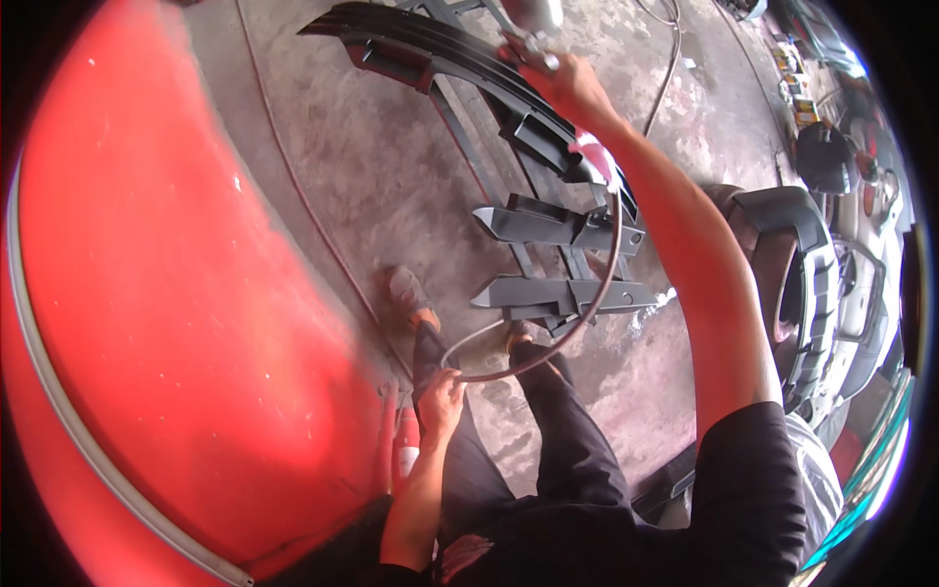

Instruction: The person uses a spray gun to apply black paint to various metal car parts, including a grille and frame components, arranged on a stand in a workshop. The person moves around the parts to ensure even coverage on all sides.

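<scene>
Black sleeve [748, 479], right hand [570, 88] clenching spray gun [535, 16], left hand [442, 403] (curled closed) gripping hose [617, 225]

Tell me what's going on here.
A person's right hand grips what looks like a spray gun by a long black part on a metal stand. The left hand holds a looping hose. Two shorter dark pieces lie nearer the feet; a red panel is at left.

Bumper [440, 47] on stand [461, 137], panel [196, 293] left
</scene>
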A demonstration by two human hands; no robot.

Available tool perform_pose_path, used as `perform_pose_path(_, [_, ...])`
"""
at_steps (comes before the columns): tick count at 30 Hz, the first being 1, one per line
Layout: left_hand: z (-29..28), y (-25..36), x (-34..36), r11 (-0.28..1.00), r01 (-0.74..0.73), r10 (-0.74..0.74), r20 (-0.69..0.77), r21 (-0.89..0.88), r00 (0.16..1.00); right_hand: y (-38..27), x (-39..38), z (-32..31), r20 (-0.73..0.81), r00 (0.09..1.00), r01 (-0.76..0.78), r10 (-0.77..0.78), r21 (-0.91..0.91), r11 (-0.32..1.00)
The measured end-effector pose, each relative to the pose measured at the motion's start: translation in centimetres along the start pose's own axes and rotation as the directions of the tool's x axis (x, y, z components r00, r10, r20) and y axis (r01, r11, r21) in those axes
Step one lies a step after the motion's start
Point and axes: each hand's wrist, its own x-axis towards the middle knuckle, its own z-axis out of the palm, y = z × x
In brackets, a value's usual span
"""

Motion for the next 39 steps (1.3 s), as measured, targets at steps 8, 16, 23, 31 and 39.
perform_pose_path(8, [0.9, 0.3, -0.9, 0.998, 0.053, -0.054, 0.022, 0.035, 0.998, -2.0, 2.6, -1.1, -0.019, 0.995, -0.1, 0.101, 0.038, 0.994])
perform_pose_path(16, [2.0, -0.1, -1.7, 0.981, -0.15, 0.133, 0.135, 0.125, 0.982, 10.2, -13.3, -8.1, 0.018, 0.968, -0.252, 0.252, -0.008, 0.968])
perform_pose_path(23, [2.0, 1.7, -2.5, 0.973, -0.186, 0.137, 0.301, 0.138, 0.944, 15.7, -29.3, -14.2, -0.042, 0.799, -0.601, 0.599, -0.027, 0.799])
perform_pose_path(31, [1.3, 0.9, -3.5, 0.946, -0.165, 0.062, 0.347, 0.278, 0.936, 15.6, -33.1, -13.0, -0.187, 0.765, -0.622, 0.616, 0.035, 0.782])
perform_pose_path(39, [0.2, 0.5, -5.0, 0.967, -0.053, -0.012, 0.251, 0.251, 0.968, 7.2, -19.6, -8.2, 0.02, 0.962, -0.27, 0.271, 0.17, 0.948])
